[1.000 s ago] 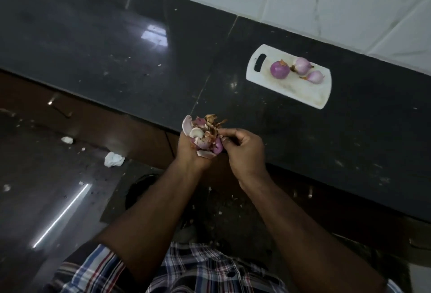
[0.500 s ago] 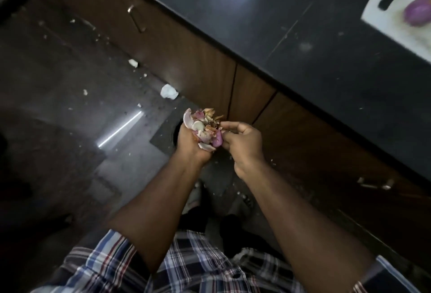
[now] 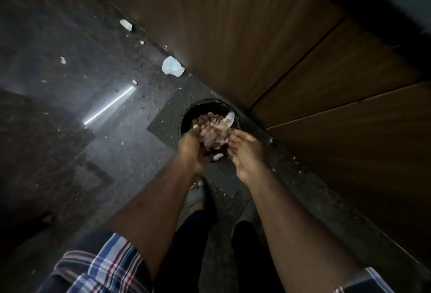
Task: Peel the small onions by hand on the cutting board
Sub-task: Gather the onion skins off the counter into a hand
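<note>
Both hands are over the round black bin (image 3: 186, 117) on the floor: left hand (image 3: 192, 150) cups the pinkish-brown papery onion peels (image 3: 213, 132), right hand (image 3: 245, 150) has loose fingers brushing them. Onions and board aren't in view. Honestly, scraps could spill past the rim.

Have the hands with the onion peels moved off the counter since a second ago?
Yes. Both hands, left hand and right hand, carried the onion peels down over the floor bin beside the cabinet.
</note>
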Demonstrator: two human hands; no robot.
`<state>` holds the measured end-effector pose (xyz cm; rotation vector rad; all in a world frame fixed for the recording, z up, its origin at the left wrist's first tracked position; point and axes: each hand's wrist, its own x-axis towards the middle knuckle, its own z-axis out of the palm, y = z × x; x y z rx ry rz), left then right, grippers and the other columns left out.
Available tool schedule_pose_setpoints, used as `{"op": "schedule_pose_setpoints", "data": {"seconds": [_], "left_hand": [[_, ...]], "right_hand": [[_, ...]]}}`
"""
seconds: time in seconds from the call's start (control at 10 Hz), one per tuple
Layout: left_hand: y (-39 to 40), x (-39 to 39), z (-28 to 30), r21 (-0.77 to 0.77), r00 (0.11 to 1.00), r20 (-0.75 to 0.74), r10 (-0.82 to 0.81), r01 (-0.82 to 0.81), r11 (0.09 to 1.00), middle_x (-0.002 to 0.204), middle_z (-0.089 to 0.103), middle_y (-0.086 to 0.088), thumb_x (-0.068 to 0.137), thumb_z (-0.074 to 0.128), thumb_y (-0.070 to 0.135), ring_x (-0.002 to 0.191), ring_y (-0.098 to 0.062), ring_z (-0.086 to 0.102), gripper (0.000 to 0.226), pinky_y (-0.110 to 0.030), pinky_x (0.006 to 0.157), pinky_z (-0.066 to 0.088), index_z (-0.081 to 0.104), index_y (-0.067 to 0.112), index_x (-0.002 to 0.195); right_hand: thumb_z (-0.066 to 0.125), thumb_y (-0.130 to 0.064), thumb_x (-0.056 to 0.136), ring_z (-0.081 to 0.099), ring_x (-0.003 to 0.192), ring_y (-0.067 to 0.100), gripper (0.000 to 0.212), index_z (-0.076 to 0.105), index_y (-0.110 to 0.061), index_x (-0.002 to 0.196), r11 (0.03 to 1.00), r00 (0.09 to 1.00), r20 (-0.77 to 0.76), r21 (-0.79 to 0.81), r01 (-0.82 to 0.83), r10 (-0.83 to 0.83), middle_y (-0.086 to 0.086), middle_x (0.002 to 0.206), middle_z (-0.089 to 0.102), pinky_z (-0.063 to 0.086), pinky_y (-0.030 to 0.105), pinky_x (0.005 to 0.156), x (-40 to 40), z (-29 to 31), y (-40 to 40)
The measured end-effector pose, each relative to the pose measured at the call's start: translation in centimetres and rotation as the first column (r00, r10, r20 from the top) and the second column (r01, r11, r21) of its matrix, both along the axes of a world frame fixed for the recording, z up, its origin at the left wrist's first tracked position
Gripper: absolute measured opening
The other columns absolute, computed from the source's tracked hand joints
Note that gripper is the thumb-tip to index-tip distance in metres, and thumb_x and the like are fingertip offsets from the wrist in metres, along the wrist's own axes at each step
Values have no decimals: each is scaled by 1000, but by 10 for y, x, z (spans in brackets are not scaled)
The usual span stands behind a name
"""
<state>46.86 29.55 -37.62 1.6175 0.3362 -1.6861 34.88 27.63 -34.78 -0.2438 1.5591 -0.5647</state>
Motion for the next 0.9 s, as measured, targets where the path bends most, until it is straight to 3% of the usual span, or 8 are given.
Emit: {"op": "schedule_pose_setpoints", "data": {"seconds": [0.2,0.3,0.4,0.5,0.6,0.7,0.8,0.9], "left_hand": [[13,12,-54,23,996,27,-79,79,997,95,69,5,108,40,32,83,-9,62,26,-27,65,44,64,22,111],[18,15,-65,41,996,41,-76,75,996,88,71,10,107,44,33,80,-8,64,28,-25,64,46,66,18,114],[7,4,-50,-21,993,-31,-110,110,994,92,77,5,107,42,39,76,-7,73,38,-19,58,52,70,17,119],[-8,-5,-30,-33,989,-146,-37,33,999,121,72,-8,104,39,56,112,-20,67,54,-30,86,51,67,17,126],[-14,4,-28,-13,983,-163,80,-84,996,137,64,-16,100,29,70,131,-31,56,76,-36,98,43,61,10,135],[-27,8,-17,-50,967,-187,175,-187,981,126,66,-11,101,26,68,119,-28,61,73,-42,100,50,61,9,127],[-38,8,20,-138,970,-133,204,-222,965,138,60,-9,100,28,69,127,-31,57,74,-51,115,38,56,12,139],[-31,-2,51,-206,988,-88,126,-142,968,127,67,0,100,31,68,124,-24,59,59,-46,110,43,62,28,129]], "right_hand": [[46,10,98,63,107,20,37,59,-5,129,998,998,-62,62,1,3,9,118,64,52,27,88,9,-56,1],[59,2,96,71,94,18,21,66,-13,108,996,979,-184,46,-77,84,8,104,73,57,23,71,15,-64,3],[60,-11,97,70,92,17,15,72,-14,106,979,941,-270,19,-205,203,6,103,76,54,26,72,31,-60,0],[51,-23,102,68,103,20,26,70,-20,120,959,939,-199,9,-284,280,4,116,73,57,38,89,58,-35,-9],[48,-14,102,64,118,20,35,60,-19,134,916,915,-263,-179,-359,307,-1,130,65,53,43,101,70,-9,-18],[50,-32,100,65,115,20,33,62,-25,129,799,824,-344,-258,-544,450,-2,124,68,52,41,100,67,-3,-16],[46,-53,94,62,117,26,47,62,-27,130,706,672,-415,-93,-702,614,5,130,66,49,45,102,55,-1,-18],[48,-47,99,62,117,29,45,60,-18,131,861,832,-305,-70,-504,463,10,128,66,49,50,103,58,35,-39]]}}
